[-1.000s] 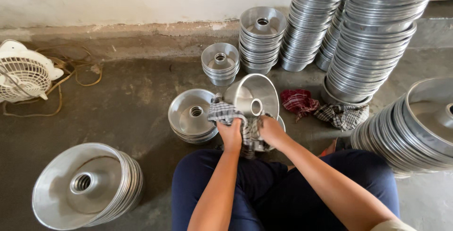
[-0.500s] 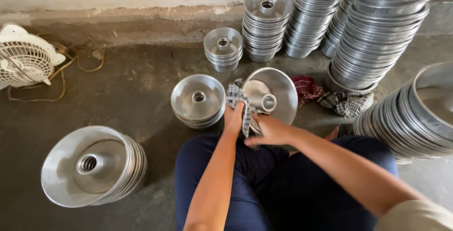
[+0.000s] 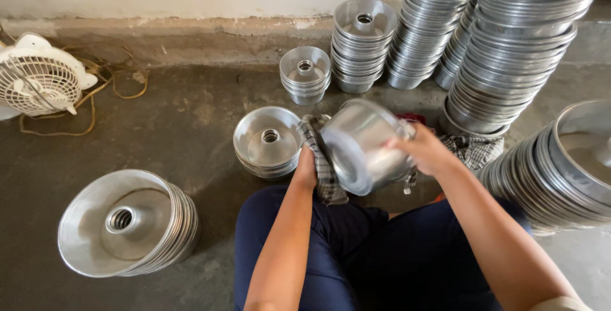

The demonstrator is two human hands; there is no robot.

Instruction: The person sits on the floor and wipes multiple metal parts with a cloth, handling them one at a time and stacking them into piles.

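Sitting on the grey concrete floor (image 3: 191, 126) in dark blue trousers, the person has turned the shiny round aluminium tube pan (image 3: 363, 145) over since a moment ago: half a second back its open face and centre tube looked up at the head camera, and now its smooth outer wall and base face up, tilted, held just above the lap. The left hand (image 3: 307, 168) is pressed against the pan's left side with the grey checked cloth (image 3: 321, 158) pinched between palm and metal. The right hand (image 3: 423, 149) is curled round the far rim, fingers closed on it, blurred with motion. Judging by that turn, the wiping looks to have gone from the inside to the outside of this pan.

Just left of the pan sits a low stack of matching tube pans (image 3: 267, 142), a wider stack (image 3: 124, 222) lies near the left knee, and tall columns of pans (image 3: 522, 44) stand by the wall. A small white electric fan (image 3: 38, 79) rests well apart at far left
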